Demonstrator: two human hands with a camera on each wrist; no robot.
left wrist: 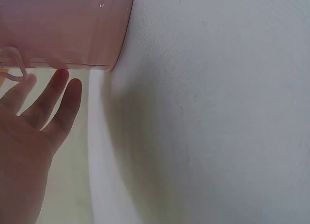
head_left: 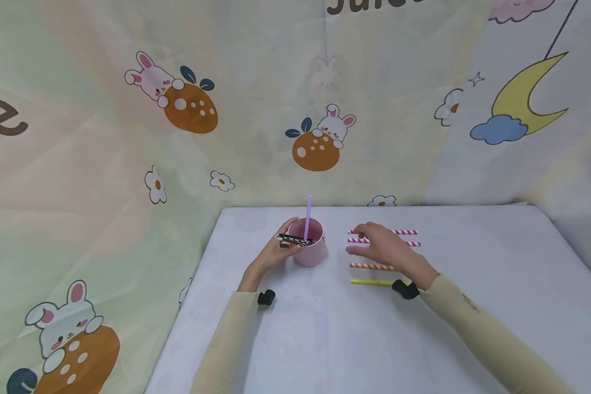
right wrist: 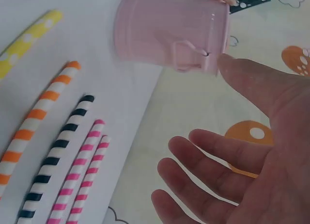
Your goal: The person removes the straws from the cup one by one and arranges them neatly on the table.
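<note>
My left hand (head_left: 276, 252) holds a pink cup (head_left: 311, 256) by its side, thumb near the front rim and fingers behind. Inside the cup stands a purple straw (head_left: 307, 216), and dark patterned straws (head_left: 291, 239) lean out over its left rim. In the left wrist view, spread fingertips touch the cup's wall. My right hand (head_left: 381, 247) is over a row of paper straws, its fingers bent loosely with nothing between them. Beneath or beside it lie two pink-striped straws (right wrist: 82, 170), a black-striped straw (right wrist: 55, 151), an orange-striped straw (head_left: 371, 266) and a yellow dotted straw (head_left: 369, 282).
A white cloth covers the table (head_left: 315, 339), whose far edge meets a printed curtain (head_left: 256, 137) with rabbits and flowers. More curtain hangs on the left and right sides. The straws lie roughly parallel, right of the cup.
</note>
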